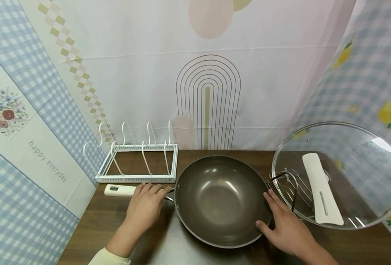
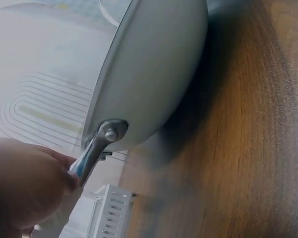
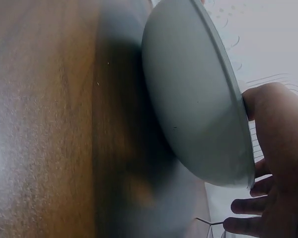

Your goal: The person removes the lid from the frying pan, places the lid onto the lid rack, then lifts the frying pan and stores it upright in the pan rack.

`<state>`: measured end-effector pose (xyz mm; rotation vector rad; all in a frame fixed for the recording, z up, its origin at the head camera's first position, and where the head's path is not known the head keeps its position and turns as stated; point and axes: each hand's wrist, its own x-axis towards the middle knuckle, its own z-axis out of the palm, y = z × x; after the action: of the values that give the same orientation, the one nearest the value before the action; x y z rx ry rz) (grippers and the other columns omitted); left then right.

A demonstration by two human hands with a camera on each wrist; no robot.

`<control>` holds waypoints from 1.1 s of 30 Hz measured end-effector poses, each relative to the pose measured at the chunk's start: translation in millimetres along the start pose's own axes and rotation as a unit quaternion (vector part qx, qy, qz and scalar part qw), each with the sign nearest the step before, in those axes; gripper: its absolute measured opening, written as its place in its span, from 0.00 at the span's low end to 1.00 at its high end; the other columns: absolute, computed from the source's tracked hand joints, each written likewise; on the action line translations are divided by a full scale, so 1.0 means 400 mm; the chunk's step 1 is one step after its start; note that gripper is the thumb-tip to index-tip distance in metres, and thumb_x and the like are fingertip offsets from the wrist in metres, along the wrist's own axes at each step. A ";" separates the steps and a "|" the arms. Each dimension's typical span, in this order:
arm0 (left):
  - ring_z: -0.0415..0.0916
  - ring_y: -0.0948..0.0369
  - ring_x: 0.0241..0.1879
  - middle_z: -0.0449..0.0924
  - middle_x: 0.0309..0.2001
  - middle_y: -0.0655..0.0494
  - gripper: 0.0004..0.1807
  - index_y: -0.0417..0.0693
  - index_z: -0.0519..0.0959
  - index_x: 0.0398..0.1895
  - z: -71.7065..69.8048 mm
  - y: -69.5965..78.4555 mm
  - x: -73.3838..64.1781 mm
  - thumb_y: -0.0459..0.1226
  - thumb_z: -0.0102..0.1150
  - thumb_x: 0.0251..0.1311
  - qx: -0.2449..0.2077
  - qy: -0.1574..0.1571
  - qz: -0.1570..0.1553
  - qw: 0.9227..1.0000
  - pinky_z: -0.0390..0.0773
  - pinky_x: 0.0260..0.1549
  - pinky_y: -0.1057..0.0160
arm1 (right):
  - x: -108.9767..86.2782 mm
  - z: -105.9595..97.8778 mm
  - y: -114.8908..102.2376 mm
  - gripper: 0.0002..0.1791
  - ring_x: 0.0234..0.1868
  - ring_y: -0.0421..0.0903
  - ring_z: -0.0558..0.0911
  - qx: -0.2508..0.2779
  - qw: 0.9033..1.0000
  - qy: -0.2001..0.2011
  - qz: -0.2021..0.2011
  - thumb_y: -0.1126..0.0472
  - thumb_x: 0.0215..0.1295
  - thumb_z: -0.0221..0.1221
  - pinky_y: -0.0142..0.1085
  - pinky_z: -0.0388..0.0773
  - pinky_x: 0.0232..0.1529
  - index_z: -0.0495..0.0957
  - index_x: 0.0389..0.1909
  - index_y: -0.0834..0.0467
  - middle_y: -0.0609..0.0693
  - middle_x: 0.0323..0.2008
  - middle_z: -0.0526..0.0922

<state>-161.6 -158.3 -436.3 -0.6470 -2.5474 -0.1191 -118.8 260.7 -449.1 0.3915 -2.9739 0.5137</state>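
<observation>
A wide dark wok point(image 1: 220, 202) sits on the wooden table, its pale outer wall point(image 2: 154, 64) seen from the side in the left wrist view. My left hand point(image 1: 148, 202) holds its cream handle point(image 1: 119, 190) near the metal joint point(image 2: 111, 133), fingers laid over the top. At the opposite rim, my right hand point(image 1: 286, 224) rests with fingers stretched out along the edge. The thumb touches the rim in the right wrist view, where the other fingers of that hand point(image 3: 283, 153) are spread beyond the wok's edge.
Behind the handle stands a white rack point(image 1: 136, 179) with upright wire loops. On the right, a large glass lid point(image 1: 364, 176) with a cream grip point(image 1: 323, 195) overlaps a wire stand point(image 1: 295, 180). Patterned cloth point(image 1: 149, 84) hangs along the back and both sides.
</observation>
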 end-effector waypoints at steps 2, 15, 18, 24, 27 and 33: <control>0.74 0.50 0.44 0.80 0.44 0.57 0.16 0.55 0.80 0.49 0.000 -0.002 -0.001 0.37 0.56 0.57 -0.006 -0.003 0.001 1.000 0.66 0.49 0.44 | 0.004 0.000 0.002 0.48 0.62 0.60 0.66 0.004 1.000 -0.003 -0.003 0.31 0.59 0.51 0.43 0.72 0.29 0.52 0.71 0.57 0.54 0.72 0.48; 0.75 0.53 0.40 0.80 0.41 0.59 0.16 0.56 0.81 0.49 -0.013 0.008 -0.014 0.37 0.58 0.57 -0.010 -0.010 -0.001 1.000 0.70 0.43 0.50 | 0.039 -0.003 0.030 0.48 0.56 0.59 0.73 0.008 1.000 -0.006 -0.017 0.32 0.59 0.51 0.40 0.71 0.25 0.50 0.72 0.57 0.50 0.73 0.44; 0.75 0.52 0.39 0.80 0.41 0.59 0.16 0.55 0.80 0.50 -0.013 0.007 -0.019 0.37 0.57 0.58 -0.011 -0.013 0.004 1.000 0.70 0.41 0.50 | 0.043 0.001 0.032 0.48 0.53 0.59 0.75 0.015 1.000 -0.011 -0.013 0.32 0.60 0.51 0.37 0.68 0.22 0.48 0.73 0.56 0.47 0.73 0.42; 0.74 0.52 0.44 0.79 0.45 0.56 0.19 0.53 0.77 0.54 -0.020 -0.002 -0.023 0.38 0.54 0.59 -0.007 -0.038 0.010 0.999 0.69 0.46 0.49 | 0.037 -0.002 0.038 0.48 0.61 0.60 0.68 0.014 1.000 -0.017 -0.008 0.32 0.61 0.49 0.47 0.74 0.33 0.42 0.74 0.51 0.48 0.73 0.41; 0.73 0.51 0.47 0.78 0.46 0.54 0.20 0.52 0.76 0.55 -0.033 -0.013 -0.029 0.40 0.55 0.58 0.006 -0.056 -0.006 0.998 0.66 0.51 0.48 | 0.028 -0.014 0.033 0.50 0.61 0.63 0.67 0.010 1.000 -0.011 0.003 0.31 0.60 0.49 0.54 0.73 0.38 0.39 0.74 0.51 0.56 0.72 0.49; 0.73 0.49 0.46 0.79 0.44 0.52 0.20 0.49 0.78 0.52 -0.075 -0.042 -0.037 0.42 0.59 0.55 0.032 -0.081 -0.034 0.996 0.63 0.54 0.45 | 0.006 -0.043 0.013 0.49 0.46 0.56 0.79 0.010 0.999 0.010 0.036 0.30 0.57 0.52 0.53 0.75 0.36 0.57 0.67 0.63 0.56 0.51 0.77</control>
<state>-144.6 -185.3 -416.9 -0.5668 -2.7178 -0.0086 -121.7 270.8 -434.3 0.2795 -2.9759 0.5504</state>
